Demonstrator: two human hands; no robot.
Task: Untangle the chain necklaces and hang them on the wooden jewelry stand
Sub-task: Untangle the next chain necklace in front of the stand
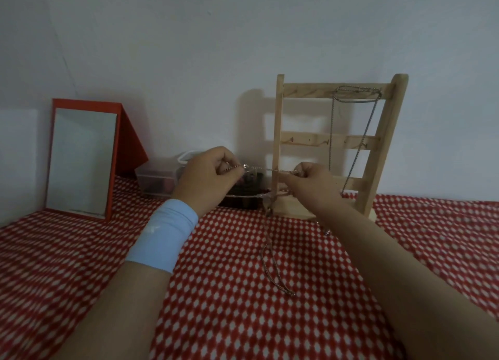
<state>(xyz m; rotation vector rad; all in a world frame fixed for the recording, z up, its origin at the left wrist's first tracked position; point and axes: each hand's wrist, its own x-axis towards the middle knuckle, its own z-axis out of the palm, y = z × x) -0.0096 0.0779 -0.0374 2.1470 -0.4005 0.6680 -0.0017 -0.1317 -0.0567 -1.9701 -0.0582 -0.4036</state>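
The left hand and right hand are pinching a thin silver chain necklace, stretching a length taut between their fingers, probably to expose a knot or clasp. Its slack is trailing below the fingers onto the red-and-white cloth, while beyond them the ladder-shaped wooden jewelry stand is already holding one grey chain.

A red cloth with white dots, a red-framed mirror, a pale wooden stand, a light-blue wristband, a silver chain.
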